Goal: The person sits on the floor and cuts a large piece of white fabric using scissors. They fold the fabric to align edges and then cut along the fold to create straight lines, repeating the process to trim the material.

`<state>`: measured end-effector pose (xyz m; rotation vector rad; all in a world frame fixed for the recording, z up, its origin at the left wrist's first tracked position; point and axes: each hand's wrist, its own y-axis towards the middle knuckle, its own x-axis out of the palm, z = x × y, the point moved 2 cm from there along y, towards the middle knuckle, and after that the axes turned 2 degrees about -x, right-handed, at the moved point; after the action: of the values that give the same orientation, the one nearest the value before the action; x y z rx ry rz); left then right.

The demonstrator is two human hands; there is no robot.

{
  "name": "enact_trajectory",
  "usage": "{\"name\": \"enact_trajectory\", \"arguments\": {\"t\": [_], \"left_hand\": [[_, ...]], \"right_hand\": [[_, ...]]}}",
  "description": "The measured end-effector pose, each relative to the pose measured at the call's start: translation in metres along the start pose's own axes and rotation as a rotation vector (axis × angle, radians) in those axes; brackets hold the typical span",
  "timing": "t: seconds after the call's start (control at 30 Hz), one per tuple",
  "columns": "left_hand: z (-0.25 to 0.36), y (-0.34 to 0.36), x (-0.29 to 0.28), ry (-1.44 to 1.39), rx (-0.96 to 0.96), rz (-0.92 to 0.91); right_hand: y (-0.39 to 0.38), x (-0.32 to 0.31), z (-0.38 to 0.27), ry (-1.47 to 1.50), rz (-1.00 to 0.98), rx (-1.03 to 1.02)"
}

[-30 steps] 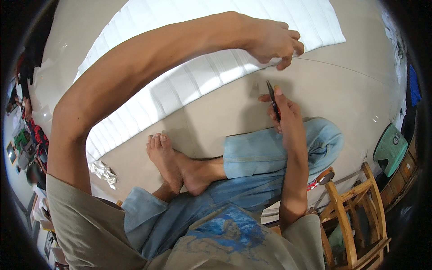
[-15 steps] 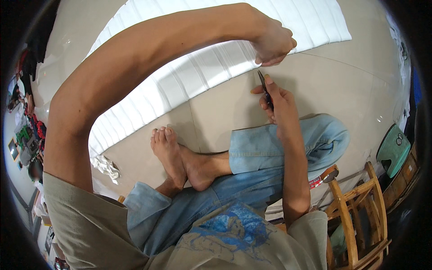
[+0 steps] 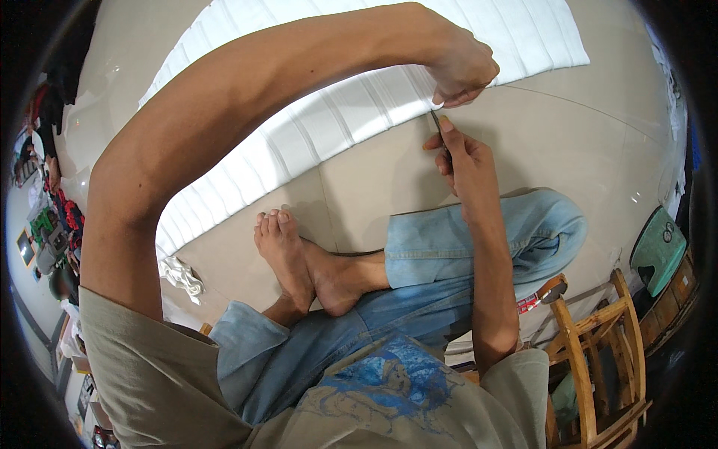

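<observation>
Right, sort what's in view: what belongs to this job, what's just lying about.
In use:
white ribbed fabric sheet, edge in left hand
slim dark pointed tool, in right hand

Lying about:
crumpled white cloth
brown wooden frame
flat green plastic piece

Glossy beige tiled floor [image 3: 568, 142] all around; wooden furniture frame [image 3: 576, 374] at lower right
</observation>
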<state>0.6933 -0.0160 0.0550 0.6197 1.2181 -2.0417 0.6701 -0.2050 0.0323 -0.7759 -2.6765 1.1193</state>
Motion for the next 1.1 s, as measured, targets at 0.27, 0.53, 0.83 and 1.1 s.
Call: {"name": "enact_trajectory", "arguments": {"t": [0.27,0.53,0.83,1.1], "left_hand": [[0.002,0.000,0.000,0.027,0.024,0.019],[0.000,0.001,0.004,-0.030,-0.010,0.053],[-0.033,-0.074,0.037,-0.117,0.038,0.752],[-0.059,-0.164,0.188,0.145,-0.580,0.843]], "right_hand": [[0.000,0.001,-0.003,-0.007,0.004,-0.003],[0.002,-0.001,0.002,-0.050,0.022,-0.028],[-0.021,-0.021,-0.005,-0.081,0.347,-0.244],[0.050,-0.012,-0.065,-0.876,0.516,-0.674]]}}
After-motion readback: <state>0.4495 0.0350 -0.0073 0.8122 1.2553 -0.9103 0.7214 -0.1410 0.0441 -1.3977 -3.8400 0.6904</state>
